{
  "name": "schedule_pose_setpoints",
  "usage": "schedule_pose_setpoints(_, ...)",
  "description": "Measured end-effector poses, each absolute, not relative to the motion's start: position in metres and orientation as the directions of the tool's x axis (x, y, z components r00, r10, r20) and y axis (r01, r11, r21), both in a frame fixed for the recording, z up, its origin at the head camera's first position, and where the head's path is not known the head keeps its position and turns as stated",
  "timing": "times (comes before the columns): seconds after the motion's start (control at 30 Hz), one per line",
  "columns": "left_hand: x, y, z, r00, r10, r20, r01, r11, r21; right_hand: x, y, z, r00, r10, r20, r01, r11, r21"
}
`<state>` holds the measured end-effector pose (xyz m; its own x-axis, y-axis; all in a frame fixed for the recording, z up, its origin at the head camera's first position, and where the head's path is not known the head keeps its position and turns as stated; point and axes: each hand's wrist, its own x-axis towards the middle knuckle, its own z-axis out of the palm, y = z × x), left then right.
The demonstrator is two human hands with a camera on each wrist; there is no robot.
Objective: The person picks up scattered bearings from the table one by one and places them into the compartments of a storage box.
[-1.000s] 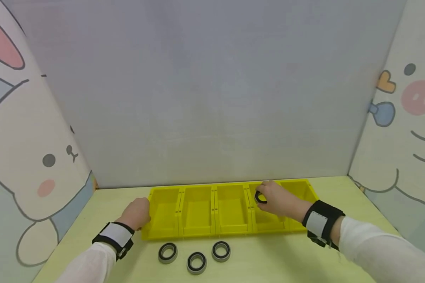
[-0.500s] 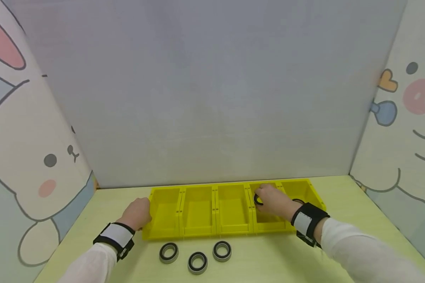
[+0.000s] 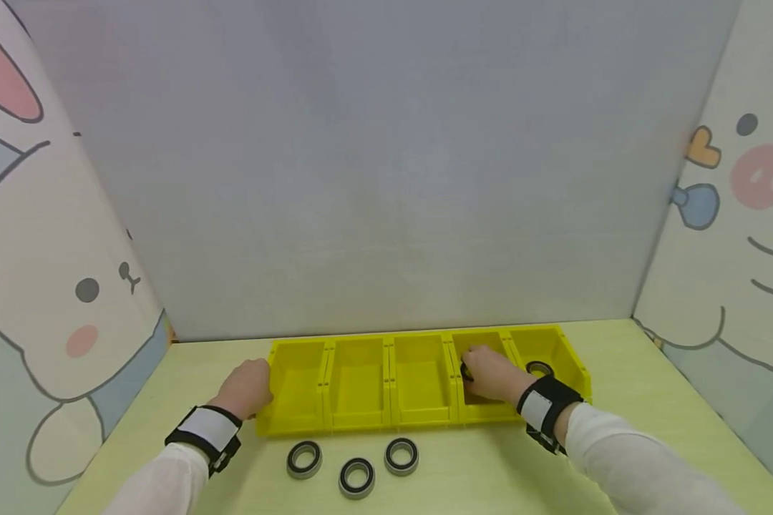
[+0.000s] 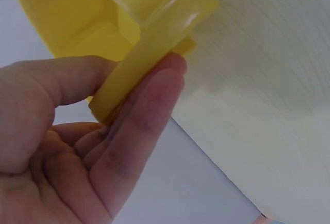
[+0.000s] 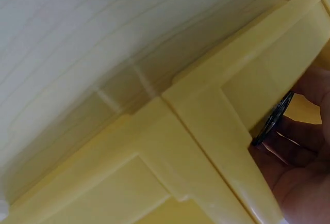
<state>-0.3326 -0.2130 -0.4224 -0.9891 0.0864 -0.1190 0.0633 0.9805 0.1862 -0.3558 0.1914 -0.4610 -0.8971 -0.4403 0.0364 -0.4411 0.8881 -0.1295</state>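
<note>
A row of joined yellow bins [image 3: 358,430] stands on the table. My left hand [image 3: 245,390] pinches the left end wall of the row; in the left wrist view the thumb lies inside and the fingers [image 4: 149,105] outside that yellow wall. Down in the second bin from the right, my right hand [image 3: 492,373] holds a ring-shaped ball bearing [image 5: 276,118], mostly hidden by the hand in the head view. Another bearing [image 3: 540,369] lies in the rightmost bin, just beyond my right wrist.
Three bearings with black seals lie on the table in front of the bins: a left one [image 3: 304,459], a middle one [image 3: 357,478] and a right one [image 3: 401,456]. A grey wall [image 3: 386,214] rises close behind the bins, with cartoon-printed panels at both sides.
My right hand has moved down and slightly toward me into the second bin from the right with its bearing. The bearing in the rightmost bin has come into view. My left hand stays put.
</note>
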Motion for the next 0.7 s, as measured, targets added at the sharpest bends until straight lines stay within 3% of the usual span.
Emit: schedule_pose_setpoints(0.7, -0.3335, -0.2152, -0.4239, -0.988, 0.085, -0.127, 0.059, 0.978, 0.198, -0.3524, 0.1924, -0.4712, -0.910, -0.414, -0.003, -0.407, 0.896, -0.176)
